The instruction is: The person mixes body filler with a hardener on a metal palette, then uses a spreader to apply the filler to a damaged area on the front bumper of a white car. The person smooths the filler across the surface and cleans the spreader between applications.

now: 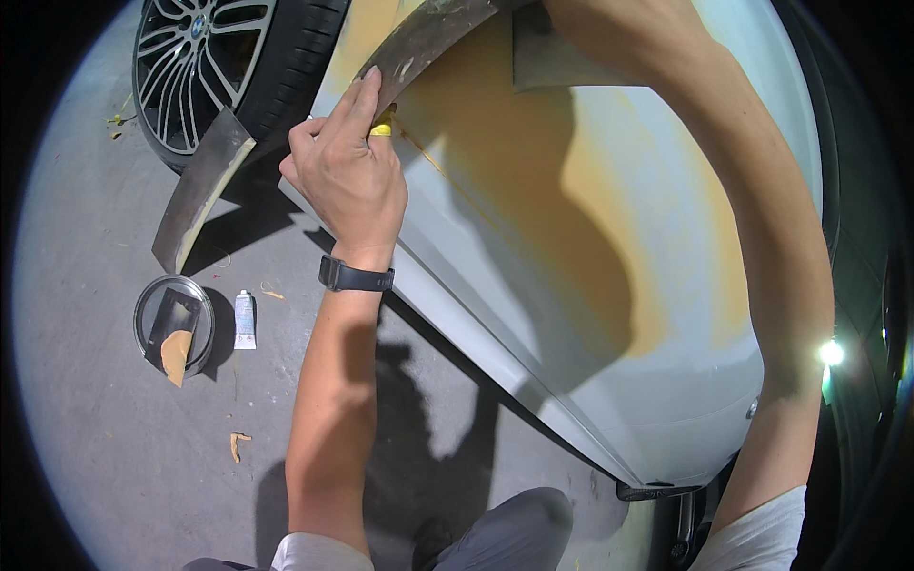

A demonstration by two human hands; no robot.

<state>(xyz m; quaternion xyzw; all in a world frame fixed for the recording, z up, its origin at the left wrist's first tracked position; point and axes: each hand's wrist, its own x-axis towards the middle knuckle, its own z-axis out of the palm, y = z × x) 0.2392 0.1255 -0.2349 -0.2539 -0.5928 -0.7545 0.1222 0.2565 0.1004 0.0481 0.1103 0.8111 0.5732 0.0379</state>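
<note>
A dark, flexible curved strip with pale smears lies across the car body panel. My left hand is closed on its lower left end, fingers laid along it. A bright yellow piece shows beside that hand's thumb; its kind is unclear. My right arm bends round from the right, bringing my right hand to the top of the panel. Its fingers are hidden at the picture's upper edge. Beneath it sits a flat, dark rectangular plate. Tan filler coats part of the pale panel.
A wheel stands at the upper left, with a dark plate edged in cream filler leaning by it. An open can holds a filler-smeared spreader. A white tube lies beside it on the grey floor.
</note>
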